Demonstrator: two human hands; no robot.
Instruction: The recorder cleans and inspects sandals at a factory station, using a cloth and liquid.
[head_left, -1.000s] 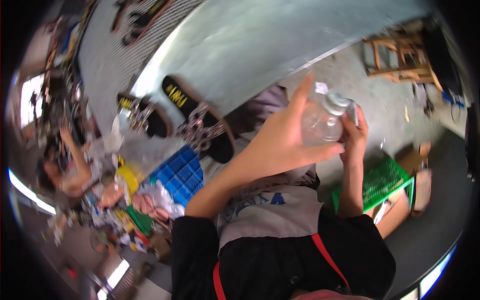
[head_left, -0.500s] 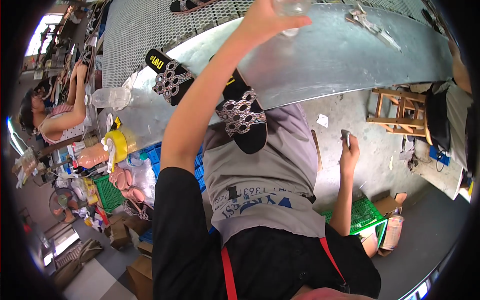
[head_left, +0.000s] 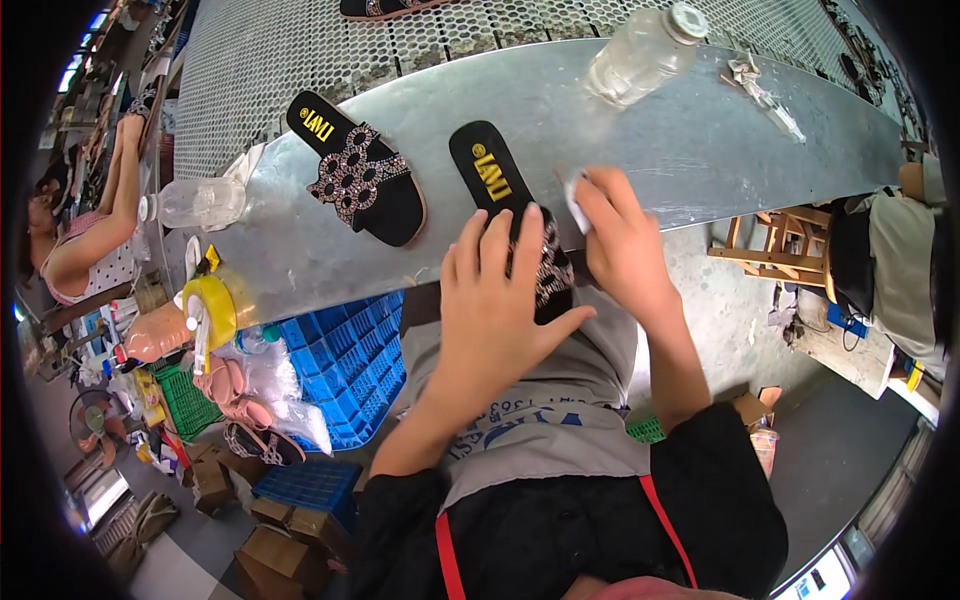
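A black sandal with a studded strap [head_left: 500, 185] lies at the near edge of the grey metal table [head_left: 660, 150]. My left hand [head_left: 495, 300] lies over its strap end, fingers spread, pressing it down. My right hand [head_left: 620, 245] is beside it at the sandal's right side, pinching a small white piece [head_left: 577, 205]. A second matching black sandal [head_left: 360, 175] lies to the left on the table. A clear plastic bottle [head_left: 645, 50] lies tilted on the table further back.
Another clear bottle [head_left: 200, 203] lies at the table's left end. A blue crate [head_left: 345, 365] and bags of sandals sit below. A person [head_left: 85, 245] sits at the far left, another [head_left: 890, 260] on the right near a wooden stool [head_left: 775, 245].
My left hand put the clear bottle on the table and came down onto the near sandal. My right hand rose from my lap to the sandal's side. The view tilted toward the table.
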